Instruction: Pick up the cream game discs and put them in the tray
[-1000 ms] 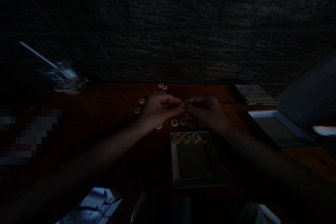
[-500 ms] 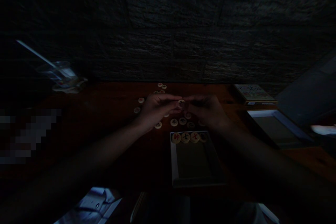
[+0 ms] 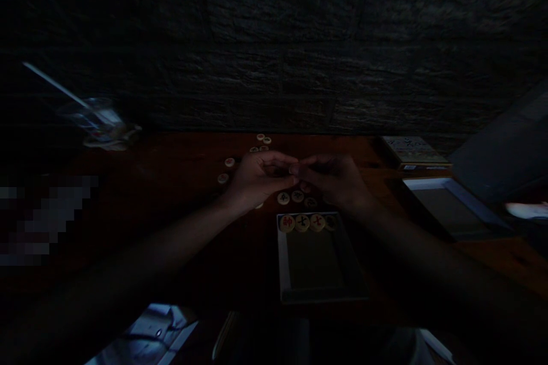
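As the head camera looks down over a dark reddish-brown wooden table (image 3: 180,165), two bare hands meet above its middle, the left hand (image 3: 257,179) and the right hand (image 3: 340,179) brought fingertip to fingertip. Both have thumb and fingers curled inward as if in a pinch, but I cannot tell whether anything is gripped, since the fingers cover the spot where they meet.

At least ten round, pale wooden pieces (image 3: 283,198) with inked characters lie loose on the tabletop: four in two pairs toward the wall, two left of the left hand, a sliver of one by the left wrist, and three in a row nearer the viewer (others may be hidden under the hands). Four more sit side by side along the far end of a shallow, pale-rimmed rectangular tray (image 3: 317,262): two with red characters, one with black, and one too shadowed to read.

Two other containers stand at the right: one flat closed box with a printed pale lid (image 3: 415,151) and, nearer, a second open tray with a light inner wall (image 3: 454,205). At the left is one clear cup (image 3: 100,117) with a slanting white straw (image 3: 55,85). Behind everything rises a wall of rough, grooved dark blocks (image 3: 274,40). The forearms and their shadows obscure parts of the tabletop.
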Demonstrator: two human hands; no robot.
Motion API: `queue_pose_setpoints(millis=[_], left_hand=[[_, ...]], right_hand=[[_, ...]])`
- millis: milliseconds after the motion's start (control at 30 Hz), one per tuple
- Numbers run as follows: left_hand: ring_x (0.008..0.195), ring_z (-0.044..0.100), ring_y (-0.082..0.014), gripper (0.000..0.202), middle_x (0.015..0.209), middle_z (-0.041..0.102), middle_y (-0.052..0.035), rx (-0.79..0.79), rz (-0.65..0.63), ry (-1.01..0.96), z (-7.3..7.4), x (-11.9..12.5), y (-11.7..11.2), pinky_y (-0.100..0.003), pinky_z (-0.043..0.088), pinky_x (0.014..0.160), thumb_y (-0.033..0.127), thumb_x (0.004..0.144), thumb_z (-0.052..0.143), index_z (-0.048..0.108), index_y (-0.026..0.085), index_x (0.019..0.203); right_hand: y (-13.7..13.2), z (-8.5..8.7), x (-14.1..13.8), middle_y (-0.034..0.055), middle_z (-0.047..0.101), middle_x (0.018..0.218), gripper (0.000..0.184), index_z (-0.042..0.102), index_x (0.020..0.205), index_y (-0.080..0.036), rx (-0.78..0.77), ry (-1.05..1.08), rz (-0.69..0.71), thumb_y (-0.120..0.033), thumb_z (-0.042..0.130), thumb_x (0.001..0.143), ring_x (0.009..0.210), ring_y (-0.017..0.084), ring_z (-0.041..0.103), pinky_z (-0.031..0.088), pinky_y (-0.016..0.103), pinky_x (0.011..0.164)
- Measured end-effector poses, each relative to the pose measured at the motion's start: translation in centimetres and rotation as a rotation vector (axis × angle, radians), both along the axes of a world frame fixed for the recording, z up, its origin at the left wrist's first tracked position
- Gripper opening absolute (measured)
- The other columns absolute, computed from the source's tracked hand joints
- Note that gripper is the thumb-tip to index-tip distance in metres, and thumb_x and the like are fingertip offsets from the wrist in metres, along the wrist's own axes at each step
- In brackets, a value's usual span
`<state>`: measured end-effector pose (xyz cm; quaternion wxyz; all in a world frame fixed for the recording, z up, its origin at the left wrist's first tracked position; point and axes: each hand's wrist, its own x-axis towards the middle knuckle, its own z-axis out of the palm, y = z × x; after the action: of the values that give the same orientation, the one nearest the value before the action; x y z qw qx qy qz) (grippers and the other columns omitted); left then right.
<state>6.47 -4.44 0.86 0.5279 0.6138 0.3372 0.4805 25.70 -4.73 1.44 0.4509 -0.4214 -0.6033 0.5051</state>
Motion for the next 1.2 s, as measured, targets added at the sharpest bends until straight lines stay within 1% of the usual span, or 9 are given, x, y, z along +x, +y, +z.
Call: queue_pose_setpoints(millis=[133,267,400,500,667,767,867,1033,1200], left_hand=[[0.093,0.078,-0.0213,0.042,0.102,0.082,-0.0090,-0.055,-0.008,-0.028,0.1,-0.1,0.1,-0.033,0.062,0.085,0.016,0.065,0.093,0.079,0.015,0.105],[0.100,0.077,-0.0223,0.043,0.112,0.081,-0.0102,-0.088,-0.003,-0.059,0.1,-0.3,0.2,-0.033,0.060,0.090,0.023,0.070,0.092,0.080,0.018,0.111],[0.094,0.079,-0.0217,0.041,0.106,0.082,-0.0098,-0.118,0.041,-0.048,0.1,-0.6,0.2,-0.028,0.061,0.076,0.029,0.076,0.090,0.080,0.021,0.114],[0.090,0.079,-0.0219,0.040,0.107,0.082,-0.0104,-0.133,0.049,-0.059,0.1,-0.6,0.2,-0.028,0.062,0.071,0.033,0.078,0.088,0.080,0.022,0.115],[0.088,0.079,-0.0210,0.033,0.107,0.082,-0.0098,-0.131,0.045,-0.104,0.4,-0.2,0.0,-0.035,0.064,0.087,0.035,0.079,0.087,0.082,0.019,0.107],[0.084,0.079,-0.0214,0.030,0.100,0.082,-0.0085,-0.080,0.064,-0.043,0.5,-0.1,-0.2,-0.036,0.065,0.085,0.034,0.079,0.087,0.082,0.018,0.104],[0.083,0.079,-0.0217,0.024,0.095,0.083,-0.0073,-0.018,0.070,0.025,0.5,0.0,-0.4,-0.035,0.065,0.081,0.029,0.077,0.087,0.082,0.018,0.098],[0.085,0.079,-0.0217,0.025,0.094,0.083,-0.0085,0.073,0.034,0.058,0.3,0.1,-0.5,-0.032,0.063,0.080,0.025,0.074,0.089,0.082,0.016,0.097],[0.086,0.079,-0.0225,0.027,0.094,0.083,-0.0082,-0.002,0.035,0.024,0.5,0.2,-0.6,-0.035,0.064,0.083,0.029,0.075,0.089,0.082,0.016,0.098]], right_hand=[[-0.3,0.4,0.0,0.0023,0.072,0.067,0.044,0.081,0.089,-0.014,-0.019,0.039,-0.009,-0.049,0.093,0.065,0.052,0.010,0.059,0.047,0.020,0.048],[-0.8,1.4,0.0,0.0000,0.069,0.063,0.049,0.081,0.099,-0.014,-0.040,0.010,-0.036,-0.047,0.093,0.065,0.047,0.009,0.053,0.041,0.020,0.042],[-1.2,2.0,0.0,-0.0002,0.069,0.063,0.042,0.083,0.101,-0.016,-0.023,-0.029,-0.017,-0.045,0.089,0.071,0.049,0.009,0.054,0.040,0.021,0.043],[-1.0,1.9,0.0,0.0019,0.072,0.068,0.039,0.083,0.098,-0.016,0.005,-0.018,-0.011,-0.047,0.087,0.074,0.055,0.011,0.059,0.045,0.023,0.048],[-0.8,1.7,-0.1,0.0042,0.073,0.069,0.043,0.084,0.088,-0.014,0.025,0.003,-0.034,-0.053,0.088,0.071,0.055,0.011,0.059,0.047,0.023,0.050],[-0.8,1.6,0.0,0.0037,0.072,0.066,0.041,0.083,0.088,-0.015,0.016,-0.039,-0.035,-0.054,0.086,0.074,0.050,0.011,0.058,0.043,0.021,0.045],[-0.7,1.3,0.1,0.0041,0.073,0.067,0.039,0.082,0.085,-0.015,0.052,-0.073,-0.013,-0.052,0.085,0.077,0.051,0.011,0.060,0.043,0.020,0.045],[-0.5,0.5,0.2,0.0039,0.071,0.062,0.042,0.079,0.081,-0.014,0.082,-0.073,-0.034,-0.055,0.086,0.073,0.049,0.011,0.059,0.040,0.020,0.042],[-0.5,0.6,0.1,0.0046,0.071,0.063,0.044,0.079,0.080,-0.015,0.094,-0.087,-0.049,-0.058,0.084,0.075,0.050,0.011,0.060,0.042,0.020,0.043]])
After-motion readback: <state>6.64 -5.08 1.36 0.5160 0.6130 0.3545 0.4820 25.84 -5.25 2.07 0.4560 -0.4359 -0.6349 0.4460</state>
